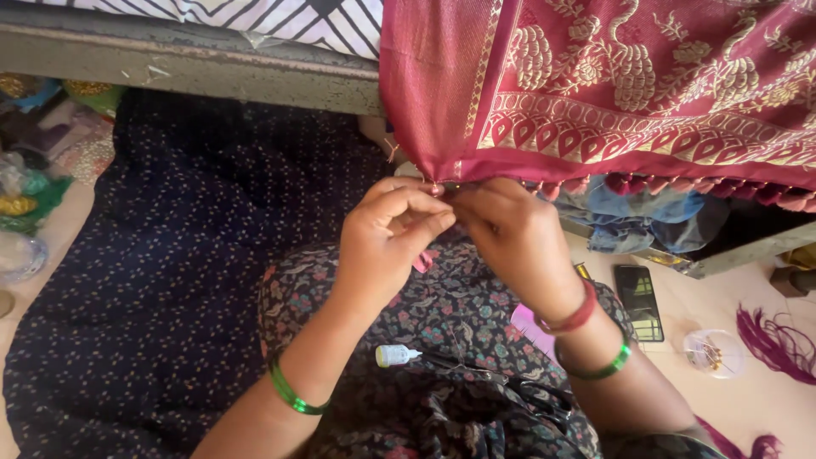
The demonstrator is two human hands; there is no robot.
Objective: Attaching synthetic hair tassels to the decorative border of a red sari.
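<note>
Seated on a pale floor (51,246), dark dotted cloth (170,280) spread across it. Above, a maroon fabric with gold woven pattern (646,76) hanging from a grey ledge (195,68), tassels (680,184) along its hem. At its lower corner, left hand (387,234) and right hand (510,229) both pinched shut on the edge. On the lap, a small white glue bottle (393,355). At right, a black phone (639,302), a clear round container (714,353), loose purple threads (778,340).

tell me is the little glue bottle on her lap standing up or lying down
Lying down. The small white bottle rests on its side on the floral-clothed lap, its nozzle pointing right, below the left hand.
</note>
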